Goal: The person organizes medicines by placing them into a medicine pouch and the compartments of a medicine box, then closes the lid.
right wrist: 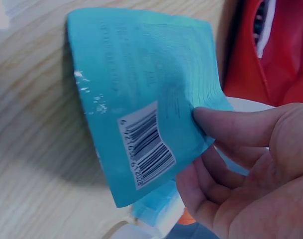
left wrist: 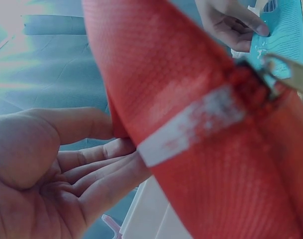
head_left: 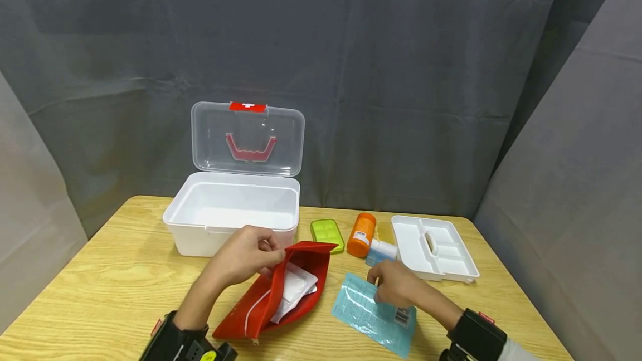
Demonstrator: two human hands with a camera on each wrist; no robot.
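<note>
My left hand (head_left: 251, 258) pinches the edge of a red zippered pouch (head_left: 251, 308), whose mouth gapes open. White packets (head_left: 295, 288) lie inside it. In the left wrist view the pouch (left wrist: 191, 114), with a worn white stripe and a metal zip pull (left wrist: 288, 72), fills much of the picture. My right hand (head_left: 398, 286) pinches a flat teal packet (head_left: 368, 316) between thumb and fingers, to the right of the pouch. A barcode (right wrist: 146, 144) shows on the packet in the right wrist view.
Behind the pouch stands a white box (head_left: 230, 216) with its clear lid (head_left: 248, 141) raised. A green pill case (head_left: 327, 233), an orange bottle (head_left: 361, 235), a white-capped bottle (head_left: 383, 248) and a white divided tray (head_left: 453, 249) sit toward the back right of the wooden table (head_left: 115, 288).
</note>
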